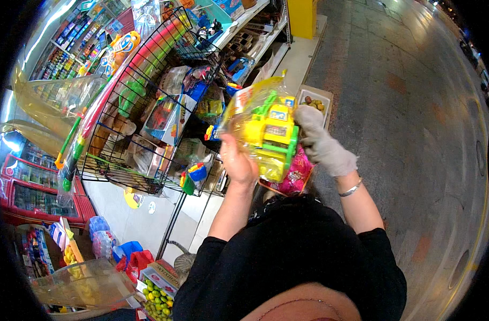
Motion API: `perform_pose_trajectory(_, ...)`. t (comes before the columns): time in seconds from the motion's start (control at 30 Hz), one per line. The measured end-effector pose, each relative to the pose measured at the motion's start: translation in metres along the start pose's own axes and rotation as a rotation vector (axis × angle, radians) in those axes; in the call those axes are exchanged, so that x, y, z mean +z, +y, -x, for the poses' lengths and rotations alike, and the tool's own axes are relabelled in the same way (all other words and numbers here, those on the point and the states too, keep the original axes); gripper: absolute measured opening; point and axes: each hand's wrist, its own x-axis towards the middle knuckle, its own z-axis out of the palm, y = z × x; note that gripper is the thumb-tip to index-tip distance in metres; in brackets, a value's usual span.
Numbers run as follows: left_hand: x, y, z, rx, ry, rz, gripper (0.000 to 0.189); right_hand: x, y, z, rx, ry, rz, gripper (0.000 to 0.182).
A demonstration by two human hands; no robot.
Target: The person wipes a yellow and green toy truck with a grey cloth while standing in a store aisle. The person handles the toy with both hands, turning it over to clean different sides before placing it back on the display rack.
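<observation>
My bare left hand (238, 162) holds a yellow and green plastic toy vehicle (274, 130) in a clear plastic bag by its lower left side, thumb up along the wrapping. My right hand (322, 138) wears a pale grey glove and touches the toy's right side. Its fingers look curled but blurred, and whether they grip is unclear. A bright pink package (296, 170) shows below the toy, partly hidden by it. Left of my hands stands a black wire rack (120, 116) of packaged toys.
A white tray of round fruit (328, 98) sits beyond my glove. Shop shelves (264, 34) run up behind the rack. Lower left are a striped cat (184, 261), a box of green fruit (158, 299) and a red display case (44, 192). Grey pavement (388, 120) lies to the right.
</observation>
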Motion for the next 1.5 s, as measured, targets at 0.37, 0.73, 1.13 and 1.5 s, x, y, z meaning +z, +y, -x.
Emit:
perform_pose_trajectory(0.37, 0.001, -0.054, 0.009, 0.463, -0.486, -1.219, 0.049, 0.077, 0.038, 0.004, -0.102, 0.147, -0.403, 0.04)
perform_pose_trajectory(0.73, -0.018, -0.027, 0.027, 0.438, -0.367, -0.831, 0.068, 0.026, 0.024, -0.017, 0.119, 0.659, -1.042, 0.03)
perform_pose_trajectory(1.13, -0.039, -0.038, 0.03, -0.476, -0.326, 0.293, 0.119, -0.027, 0.052, -0.022, 0.127, 0.41, -1.149, 0.035)
perform_pose_trajectory(1.5, -0.044, -0.062, 0.016, -0.473, -0.114, 0.53, 0.05, -0.047, 0.056, -0.016, 0.154, 0.603, -0.881, 0.044)
